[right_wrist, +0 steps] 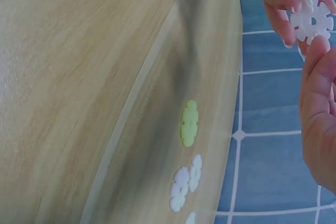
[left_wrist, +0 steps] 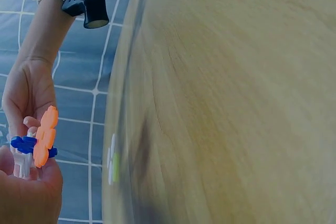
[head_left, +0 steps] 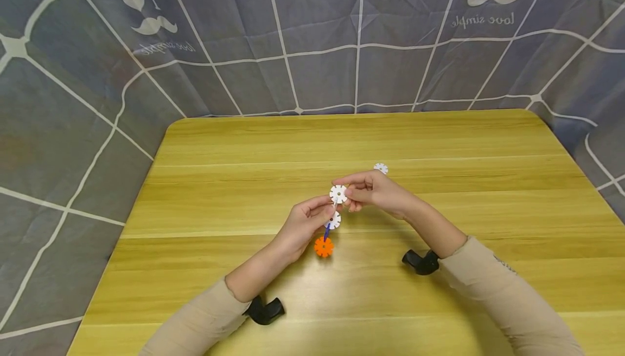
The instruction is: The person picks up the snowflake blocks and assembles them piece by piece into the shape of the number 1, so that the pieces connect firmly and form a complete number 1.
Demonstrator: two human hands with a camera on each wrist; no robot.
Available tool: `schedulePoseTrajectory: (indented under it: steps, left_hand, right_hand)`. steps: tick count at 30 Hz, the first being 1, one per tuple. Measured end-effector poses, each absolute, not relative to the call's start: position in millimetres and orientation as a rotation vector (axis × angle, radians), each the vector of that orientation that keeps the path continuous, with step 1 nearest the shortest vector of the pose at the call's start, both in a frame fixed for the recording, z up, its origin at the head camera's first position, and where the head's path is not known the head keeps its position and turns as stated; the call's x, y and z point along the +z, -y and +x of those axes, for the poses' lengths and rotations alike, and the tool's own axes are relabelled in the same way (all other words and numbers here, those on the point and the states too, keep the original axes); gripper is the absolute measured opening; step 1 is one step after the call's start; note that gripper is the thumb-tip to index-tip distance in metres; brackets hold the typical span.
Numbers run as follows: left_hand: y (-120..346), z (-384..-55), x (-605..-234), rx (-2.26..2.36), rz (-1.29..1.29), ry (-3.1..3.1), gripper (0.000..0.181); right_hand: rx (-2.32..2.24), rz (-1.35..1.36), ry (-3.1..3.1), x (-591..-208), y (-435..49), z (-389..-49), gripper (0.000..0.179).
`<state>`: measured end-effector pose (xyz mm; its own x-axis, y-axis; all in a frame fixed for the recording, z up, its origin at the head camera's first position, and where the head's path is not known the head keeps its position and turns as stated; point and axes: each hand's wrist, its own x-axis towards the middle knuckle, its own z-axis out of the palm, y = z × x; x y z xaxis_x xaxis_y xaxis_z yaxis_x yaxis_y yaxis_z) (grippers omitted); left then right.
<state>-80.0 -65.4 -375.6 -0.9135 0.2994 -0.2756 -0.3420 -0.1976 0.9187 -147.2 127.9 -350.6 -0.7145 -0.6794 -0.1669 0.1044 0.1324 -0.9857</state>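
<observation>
Over the middle of the table, a chain of notched plastic snowflake discs is held between both hands. Its top white disc (head_left: 338, 194) is pinched at the right edge by my right hand (head_left: 378, 190). My left hand (head_left: 304, 227) grips the chain lower down, thumb over a second white disc (head_left: 335, 220). Below that a blue disc (head_left: 326, 232), seen nearly edge-on, joins an orange disc (head_left: 323, 247) at the bottom. In the left wrist view the orange disc (left_wrist: 46, 136) stands crosswise to the blue one (left_wrist: 23, 144). Fingers partly hide the white joints.
Behind my right hand a loose white disc (head_left: 381, 168) lies on the wooden table (head_left: 234, 182). The right wrist view shows a yellow-green disc (right_wrist: 189, 123) and several whitish discs (right_wrist: 179, 189) lying flat. Black wrist mounts (head_left: 265, 311) sit at both cuffs. A grey curtain (head_left: 322, 30) hangs behind.
</observation>
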Motion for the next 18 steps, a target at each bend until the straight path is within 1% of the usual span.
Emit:
schedulePoseTrajectory:
  steps: [8,18]
  left_hand:
    - [63.3,-82.9,-373.5,2.201,-0.07,-1.597,0.037]
    - [57.8,-87.8,-370.1,2.241,-0.148,-1.53,0.027]
  right_hand:
    - [-1.659,-0.561,-1.789,-353.5,-129.0,-147.2,0.036]
    - [-1.646,-0.567,-1.784,-357.0,-129.5,-145.2,0.036]
